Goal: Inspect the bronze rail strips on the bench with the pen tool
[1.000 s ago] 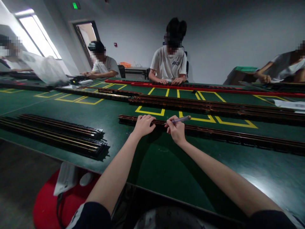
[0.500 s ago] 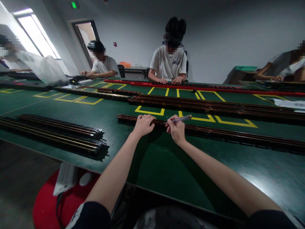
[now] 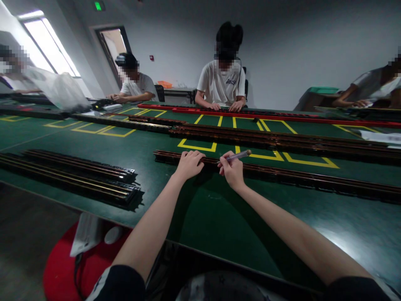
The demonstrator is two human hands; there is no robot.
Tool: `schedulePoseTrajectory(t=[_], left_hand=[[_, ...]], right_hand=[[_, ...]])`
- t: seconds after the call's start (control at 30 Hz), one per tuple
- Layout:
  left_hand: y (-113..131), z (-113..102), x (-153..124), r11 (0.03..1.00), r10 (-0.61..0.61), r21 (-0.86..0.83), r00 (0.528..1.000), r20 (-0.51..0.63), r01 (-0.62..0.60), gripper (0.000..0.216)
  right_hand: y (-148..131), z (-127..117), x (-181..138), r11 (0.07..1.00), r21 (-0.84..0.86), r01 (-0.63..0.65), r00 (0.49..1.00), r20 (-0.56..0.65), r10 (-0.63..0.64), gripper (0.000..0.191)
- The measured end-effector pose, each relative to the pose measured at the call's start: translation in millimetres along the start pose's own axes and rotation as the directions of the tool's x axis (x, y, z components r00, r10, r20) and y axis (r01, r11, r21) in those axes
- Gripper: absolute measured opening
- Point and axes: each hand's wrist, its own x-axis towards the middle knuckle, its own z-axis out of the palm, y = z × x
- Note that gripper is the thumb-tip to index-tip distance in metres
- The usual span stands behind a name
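Note:
A long, dark strip [image 3: 300, 174] with coppery lines runs across the green table in front of me. My left hand [image 3: 189, 164] lies over its left part, fingers bent across the top and thumb on the near side. Further right, my right hand [image 3: 232, 170] grips a slim pen-shaped tool [image 3: 238, 156] with a translucent handle and a brassy end cap. The tool slants, its thin tip down at the strip between my hands. Whether the tip touches the strip I cannot tell.
More dark strips [image 3: 78, 177] lie at the left, and a long bundle of strips [image 3: 250, 136] spans the table behind my work. Yellow tape outlines [image 3: 197, 147] mark the green table [image 3: 213, 217]. Opposite sits a person [image 3: 224, 79] by a red rail [image 3: 194, 110]. A red stool [image 3: 59, 267] stands below left.
Both hands stay nearly in place on the strip. The tool's capped end has shifted very slightly left and down.

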Motion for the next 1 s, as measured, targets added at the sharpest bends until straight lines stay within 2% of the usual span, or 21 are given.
schedulePoseTrajectory(t=[0.53,0.73,1.0], left_hand=[[1.6,-0.7,1.6,0.996,0.03,-0.086,0.999,-0.021,-0.032,0.044],[4.8,-2.5,1.8,0.995,-0.007,-0.102,1.0,0.01,0.008,0.048],[2.9,-2.0,1.7,0.996,0.0,-0.09,1.0,0.031,0.003,0.041]], right_hand=[[-3.9,0.5,-1.3,1.0,0.013,0.014,0.999,0.037,-0.014,0.025],[-3.4,1.2,-0.9,1.0,0.01,0.016,0.999,0.05,-0.017,0.025],[-4.1,1.7,-0.9,1.0,0.003,0.012,0.999,0.031,-0.012,0.024]])
